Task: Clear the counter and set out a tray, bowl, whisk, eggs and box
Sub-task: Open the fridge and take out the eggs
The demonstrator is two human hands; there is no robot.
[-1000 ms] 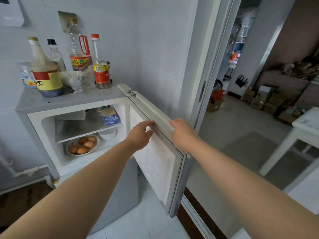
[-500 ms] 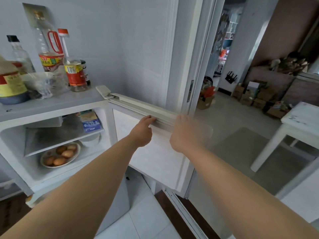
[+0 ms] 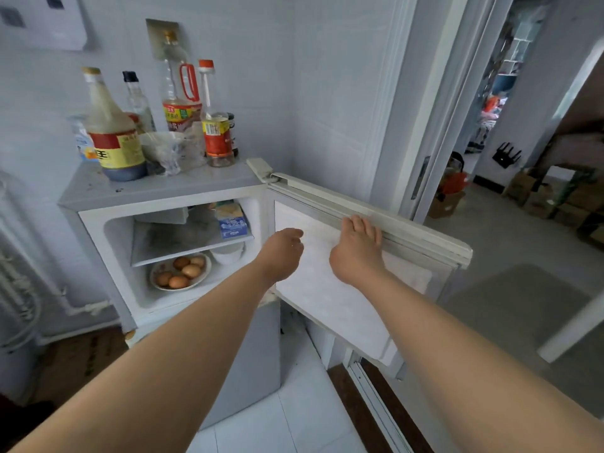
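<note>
The small fridge's upper compartment stands open. On its floor a plate (image 3: 199, 278) carries several brown eggs (image 3: 180, 271), with a white bowl (image 3: 227, 254) to their right. A blue and yellow box (image 3: 232, 220) sits on the shelf above. My left hand (image 3: 282, 253) hovers in front of the opening with loosely curled fingers, holding nothing and apart from the door. My right hand (image 3: 358, 248) rests its fingers on the upper seal of the open fridge door (image 3: 330, 302).
Several sauce and oil bottles (image 3: 112, 135) and a plastic-wrapped bowl (image 3: 163, 148) crowd the fridge top (image 3: 157, 188). The door swings out to the right toward a doorway (image 3: 474, 197). Cardboard boxes (image 3: 539, 197) and a white table leg (image 3: 568, 325) lie beyond it.
The fridge door has swung wider to the right. My left hand has let go of the door's edge and moved left toward the compartment. My right hand stays on the door.
</note>
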